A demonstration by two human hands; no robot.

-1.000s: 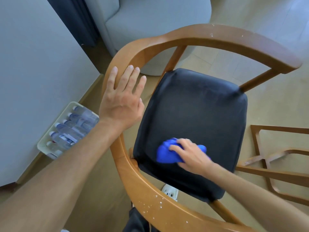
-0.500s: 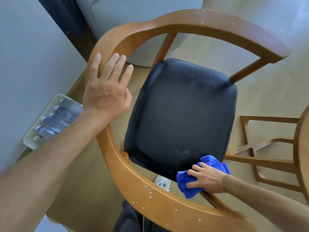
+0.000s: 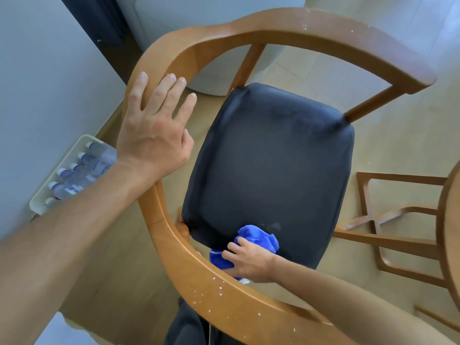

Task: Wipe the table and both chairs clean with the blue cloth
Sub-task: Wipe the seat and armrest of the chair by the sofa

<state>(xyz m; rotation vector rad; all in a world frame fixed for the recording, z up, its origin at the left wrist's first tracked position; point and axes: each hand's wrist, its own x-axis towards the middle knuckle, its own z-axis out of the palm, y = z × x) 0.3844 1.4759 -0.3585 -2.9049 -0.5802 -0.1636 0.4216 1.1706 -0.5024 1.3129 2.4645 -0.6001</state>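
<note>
A wooden chair point(image 3: 286, 28) with a curved armrest rail and a black padded seat point(image 3: 268, 165) fills the view from above. My left hand point(image 3: 154, 130) rests flat on the rail's left curve, fingers straight. My right hand point(image 3: 249, 260) grips the bunched blue cloth point(image 3: 258, 239) at the near edge of the seat, reaching over the near rail. White specks dot the near rail point(image 3: 211, 292). The round wooden table point(image 3: 450, 232) shows only as an edge at the right.
A white tray of water bottles point(image 3: 72, 170) lies on the floor by the left wall. A grey upholstered seat point(image 3: 199, 18) stands behind the chair. The table's wooden base point(image 3: 388, 220) sits on the floor at right. My dark trouser leg is below the rail.
My right hand swept the cloth from the seat's near left to its near right corner, then back left along the near edge. My left hand stays on the rail.
</note>
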